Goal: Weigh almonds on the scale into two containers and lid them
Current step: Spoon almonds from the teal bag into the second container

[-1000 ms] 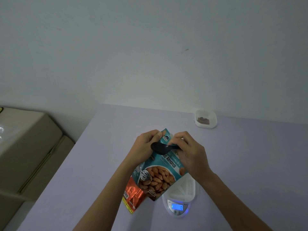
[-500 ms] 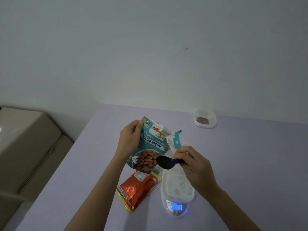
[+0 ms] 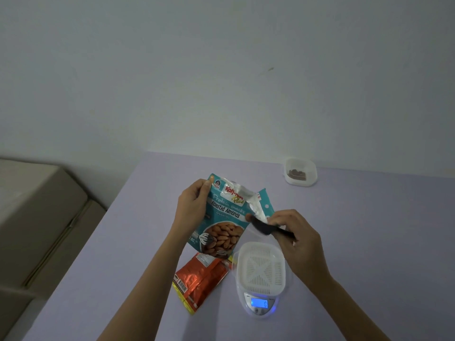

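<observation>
My left hand (image 3: 194,205) grips the left edge of a teal bag of roasted almonds (image 3: 225,225), held upright above the table with its torn top open. A black spoon (image 3: 262,226) is pinched in my right hand (image 3: 296,238), its bowl at the bag's opening on the right side. Below the right hand a white container with a ribbed bottom (image 3: 262,267) sits on the small white scale (image 3: 258,303), whose blue display is lit. A second white container (image 3: 300,172) with some almonds inside stands at the table's far edge.
An orange foil packet (image 3: 199,281) lies flat on the lilac table (image 3: 369,242), just left of the scale. A beige cabinet (image 3: 37,217) stands beyond the table's left edge. A plain wall rises behind the table.
The bag was lifted and turned upright with its front toward me. My right hand let go of the bag's top and moved the spoon right, then up to the opening.
</observation>
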